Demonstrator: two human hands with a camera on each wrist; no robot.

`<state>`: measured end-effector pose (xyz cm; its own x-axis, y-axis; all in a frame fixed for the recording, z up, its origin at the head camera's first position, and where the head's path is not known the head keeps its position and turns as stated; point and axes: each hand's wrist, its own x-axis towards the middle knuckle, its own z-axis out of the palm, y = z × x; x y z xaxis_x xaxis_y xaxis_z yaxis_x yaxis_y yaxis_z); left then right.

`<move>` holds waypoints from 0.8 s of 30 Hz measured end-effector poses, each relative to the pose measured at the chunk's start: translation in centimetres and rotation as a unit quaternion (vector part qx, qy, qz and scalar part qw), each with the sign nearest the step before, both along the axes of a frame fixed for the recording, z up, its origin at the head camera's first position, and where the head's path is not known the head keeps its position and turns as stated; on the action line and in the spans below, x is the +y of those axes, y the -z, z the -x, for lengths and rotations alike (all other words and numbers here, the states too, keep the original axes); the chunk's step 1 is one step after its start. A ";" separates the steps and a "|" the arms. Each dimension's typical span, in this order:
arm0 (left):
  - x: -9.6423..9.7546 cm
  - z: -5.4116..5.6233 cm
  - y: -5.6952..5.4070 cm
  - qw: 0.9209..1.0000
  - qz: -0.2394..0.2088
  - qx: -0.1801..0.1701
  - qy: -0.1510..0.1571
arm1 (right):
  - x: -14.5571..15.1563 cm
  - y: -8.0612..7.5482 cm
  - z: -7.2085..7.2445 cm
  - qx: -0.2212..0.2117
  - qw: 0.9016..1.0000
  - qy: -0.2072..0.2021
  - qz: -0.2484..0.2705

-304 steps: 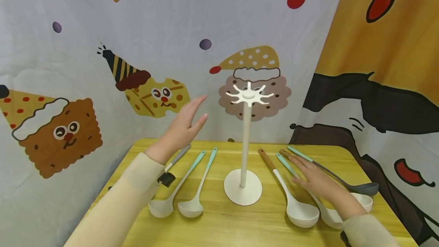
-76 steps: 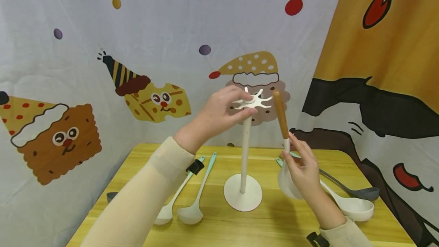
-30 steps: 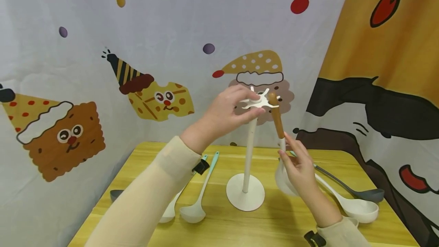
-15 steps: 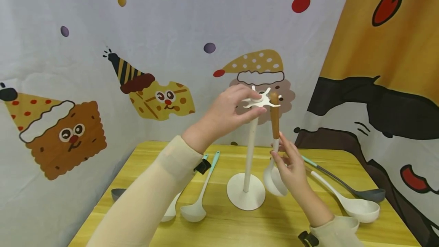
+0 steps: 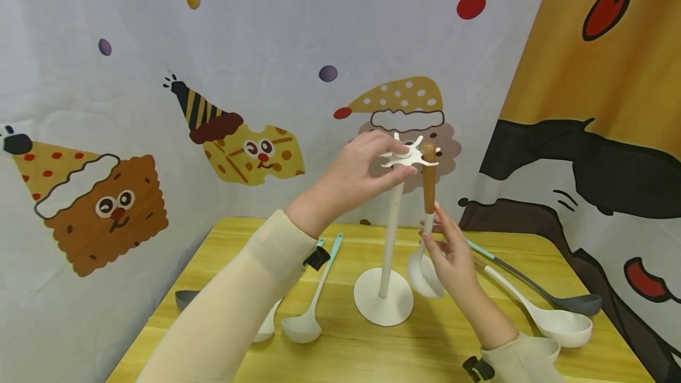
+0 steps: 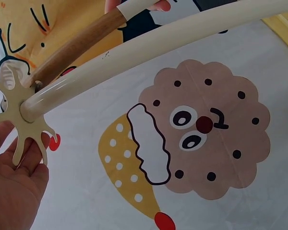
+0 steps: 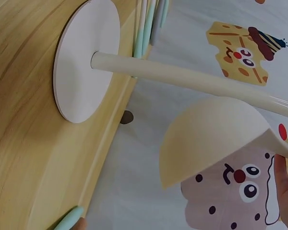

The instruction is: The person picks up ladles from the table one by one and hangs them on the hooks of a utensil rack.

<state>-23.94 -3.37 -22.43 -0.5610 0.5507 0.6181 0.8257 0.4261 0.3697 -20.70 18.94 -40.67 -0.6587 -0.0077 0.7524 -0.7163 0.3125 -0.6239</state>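
Observation:
A white utensil stand with a ring of hooks at its top stands on a round base. My left hand pinches the hooked top between thumb and fingers. With my right hand I pinch the white neck of a ladle just below its brown handle. The ladle hangs upright, its white bowl down, close beside the pole and off the table. The handle's upper end sits among the hooks on the stand's right side. The left wrist view shows the handle's tip right against the hooks.
On the wooden table, left of the stand, lie white ladles with mint handles and a dark grey ladle. To the right lie a grey ladle, a white ladle, and another white bowl partly behind my sleeve. A printed curtain hangs behind.
The brown-handled ladle, earlier flat on the table, was lifted upright by my right hand and moved left into the hooks. My left hand came from the air to the stand's top.

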 end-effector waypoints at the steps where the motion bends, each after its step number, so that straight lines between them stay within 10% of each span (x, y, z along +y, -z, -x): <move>1: 0.0 0.0 0.0 1.000 0.000 0.000 0.000 | 0.0 0.0 0.0 -0.001 1.000 -0.003 -0.002; 24: 0.2 0.0 0.2 1.000 -0.010 0.008 0.008 | 3.1 1.4 -0.3 -0.060 0.996 0.001 -0.069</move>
